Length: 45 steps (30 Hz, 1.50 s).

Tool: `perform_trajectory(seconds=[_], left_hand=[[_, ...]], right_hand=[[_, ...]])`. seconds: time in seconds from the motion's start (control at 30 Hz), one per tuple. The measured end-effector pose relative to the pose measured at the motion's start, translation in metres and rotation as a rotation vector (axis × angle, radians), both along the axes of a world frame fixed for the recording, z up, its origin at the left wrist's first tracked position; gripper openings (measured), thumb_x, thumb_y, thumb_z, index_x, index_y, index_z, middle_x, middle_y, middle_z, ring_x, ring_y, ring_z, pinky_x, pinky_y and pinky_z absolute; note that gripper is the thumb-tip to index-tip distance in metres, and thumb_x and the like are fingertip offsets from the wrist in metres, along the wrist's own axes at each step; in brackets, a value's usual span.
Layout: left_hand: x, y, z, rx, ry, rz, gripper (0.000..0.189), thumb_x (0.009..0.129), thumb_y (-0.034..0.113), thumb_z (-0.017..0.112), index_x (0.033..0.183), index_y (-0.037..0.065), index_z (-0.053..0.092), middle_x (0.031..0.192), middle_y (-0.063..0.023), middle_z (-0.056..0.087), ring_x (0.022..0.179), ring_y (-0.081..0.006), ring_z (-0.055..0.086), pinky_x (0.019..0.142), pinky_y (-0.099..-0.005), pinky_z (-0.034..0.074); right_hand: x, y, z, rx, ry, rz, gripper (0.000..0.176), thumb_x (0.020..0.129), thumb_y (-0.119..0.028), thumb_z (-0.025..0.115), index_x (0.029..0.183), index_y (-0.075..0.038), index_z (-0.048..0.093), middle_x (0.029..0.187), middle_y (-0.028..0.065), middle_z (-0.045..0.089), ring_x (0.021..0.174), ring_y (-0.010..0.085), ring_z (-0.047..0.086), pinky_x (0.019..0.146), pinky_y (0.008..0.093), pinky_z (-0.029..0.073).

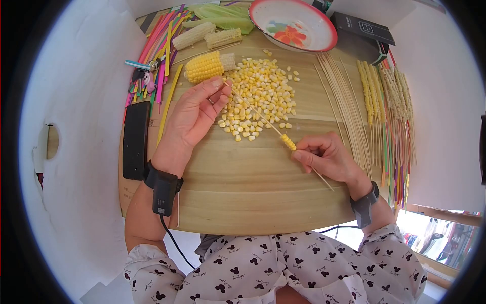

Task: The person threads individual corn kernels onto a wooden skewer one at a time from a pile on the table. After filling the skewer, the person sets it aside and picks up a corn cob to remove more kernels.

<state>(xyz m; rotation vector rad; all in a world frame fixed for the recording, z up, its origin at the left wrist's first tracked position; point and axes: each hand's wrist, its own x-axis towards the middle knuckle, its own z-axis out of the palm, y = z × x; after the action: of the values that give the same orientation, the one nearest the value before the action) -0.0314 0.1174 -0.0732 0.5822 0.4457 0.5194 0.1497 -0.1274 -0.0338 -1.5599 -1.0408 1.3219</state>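
A thin wooden skewer (263, 117) slants across the middle of the table with several yellow corn kernels (288, 142) threaded on its lower part. My right hand (326, 156) pinches it just below those kernels, and its bare end sticks out beneath the fingers. At the upper end, my left hand (200, 109) has thumb and fingers closed around the tip; whether a kernel is between them is too small to make out. Beside that hand spreads a pile of loose corn kernels (263, 86). Directly behind it lies a partly stripped corn cob (205, 67).
Bare cobs (194, 35) and green husks (217, 15) lie at the back, near a red-rimmed enamel basin (324, 43). Plain skewers (344, 101) and filled corn skewers (372, 91) lie right. A black phone (136, 139) and colored strips (161, 50) occupy the left.
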Motion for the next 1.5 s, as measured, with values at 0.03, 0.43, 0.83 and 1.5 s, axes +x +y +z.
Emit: perform_trajectory(seconds=[0.03,0.43,0.83,1.5], left_hand=[[0.0,-0.001,0.002,0.004,0.0,0.001,0.018,0.089,0.005,0.064,0.104,-0.003,0.061,0.102,-0.0121,0.065,0.091,-0.0153,0.064,0.08,-0.0241,0.053],[0.003,-0.017,0.014,0.084,0.053,-0.074,0.015,0.091,0.005,0.061,0.104,-0.002,0.059,0.106,-0.0143,0.063,0.085,-0.0129,0.062,0.073,-0.0221,0.053],[0.011,-0.059,0.024,0.149,0.135,-0.326,0.01,0.089,0.004,0.064,0.098,0.001,0.063,0.099,-0.0103,0.066,0.079,-0.0113,0.063,0.062,-0.0206,0.05],[0.012,-0.077,0.029,0.271,0.146,-0.432,0.015,0.087,0.006,0.067,0.102,0.002,0.062,0.09,-0.0063,0.066,0.08,-0.0137,0.066,0.057,-0.0222,0.049]], right_hand=[[0.0,0.0,0.0,0.005,0.0,-0.002,0.015,0.095,-0.012,0.061,0.085,-0.001,0.062,0.061,-0.0054,0.051,0.055,-0.0002,0.044,0.049,0.0183,0.032],[0.0,0.001,0.002,-0.004,-0.023,-0.023,0.015,0.095,-0.014,0.061,0.086,-0.002,0.063,0.061,-0.005,0.052,0.055,-0.0002,0.044,0.049,0.0188,0.032],[-0.006,-0.001,0.001,0.065,-0.014,-0.056,0.016,0.095,-0.017,0.061,0.087,-0.003,0.063,0.065,-0.0057,0.052,0.057,0.0006,0.045,0.05,0.0193,0.034],[-0.009,-0.001,0.0,0.149,0.043,-0.051,0.018,0.096,-0.018,0.059,0.089,-0.002,0.063,0.066,-0.0045,0.053,0.059,0.0018,0.049,0.052,0.0191,0.037]])
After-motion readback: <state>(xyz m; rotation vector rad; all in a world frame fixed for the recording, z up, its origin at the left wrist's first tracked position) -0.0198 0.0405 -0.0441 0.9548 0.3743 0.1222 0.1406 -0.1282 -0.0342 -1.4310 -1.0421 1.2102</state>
